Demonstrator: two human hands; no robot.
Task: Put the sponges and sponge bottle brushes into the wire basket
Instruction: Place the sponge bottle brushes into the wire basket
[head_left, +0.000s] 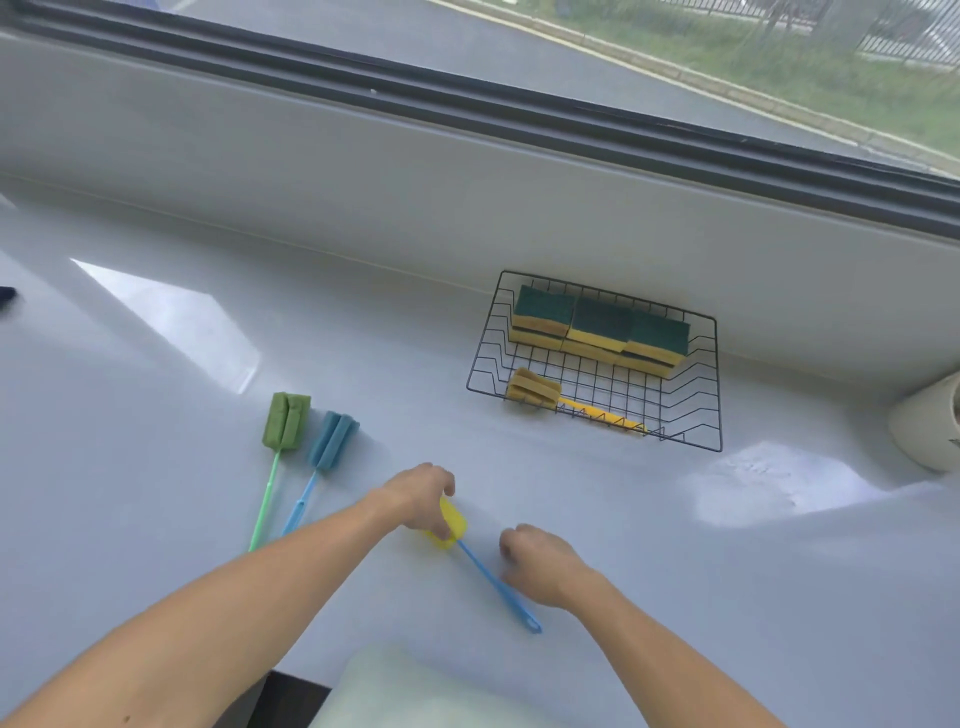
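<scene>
Four sponge bottle brushes are in view, and one of them already lies in the black wire basket (712, 364): a brush with a yellow head and yellow handle (535, 391), stretched along the basket's near side. Behind it in the same basket stand three stacks of green-topped yellow sponges (602, 327), side by side against the far wall; each stack looks two sponges deep, though the exact count is hard to read through the wire.

Three brushes remain out on the pale countertop (649, 545). Two lie parallel to the left, close together but apart: a green brush (284, 422) and a blue brush (332, 440), heads pointing away from the person. The third, a yellow-headed brush with a blue handle (453, 524), lies nearer the person, well short of the basket.

The left hand (421, 499) has its fingers curled down around that yellow sponge head, gripping it. The right hand (540, 566) sits loosely curled just beside the blue handle; whether it touches or holds the handle cannot be told.

One white cup-like object (930, 426) sits at the right edge, and a dark window frame (467, 109) runs along the back.
</scene>
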